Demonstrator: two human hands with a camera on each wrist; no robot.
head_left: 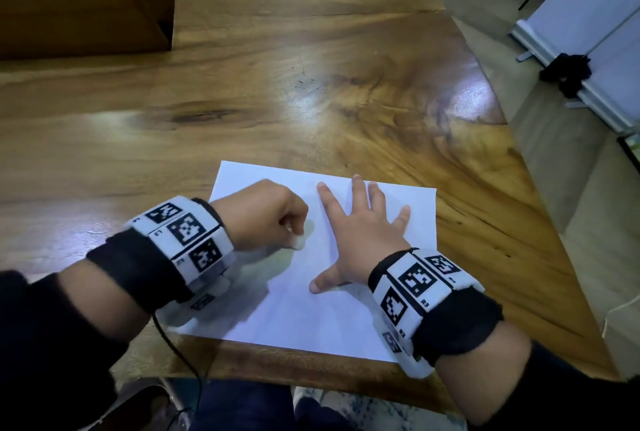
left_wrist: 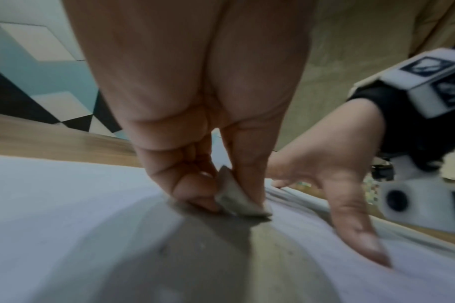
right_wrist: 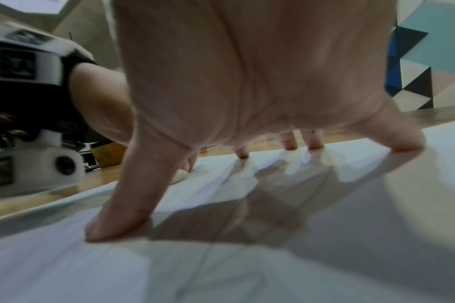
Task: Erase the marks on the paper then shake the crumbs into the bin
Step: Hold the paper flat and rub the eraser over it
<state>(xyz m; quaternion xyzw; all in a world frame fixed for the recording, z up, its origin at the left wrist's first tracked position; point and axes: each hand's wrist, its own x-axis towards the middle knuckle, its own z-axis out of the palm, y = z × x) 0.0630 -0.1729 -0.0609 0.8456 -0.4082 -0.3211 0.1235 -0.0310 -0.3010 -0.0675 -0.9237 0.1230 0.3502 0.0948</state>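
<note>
A white sheet of paper lies near the front edge of the wooden table. My left hand is curled and pinches a small white eraser, pressing it onto the paper; the left wrist view shows the eraser between thumb and fingers. My right hand lies flat with fingers spread, holding the sheet down on its right half. The right wrist view shows the right hand's fingertips pressing on the paper. Marks on the sheet are too faint to make out.
A brown cardboard box, open at the top, stands at the far left of the table. A black cable hangs off the table's front edge by my left arm. A white board on a stand is on the floor to the right.
</note>
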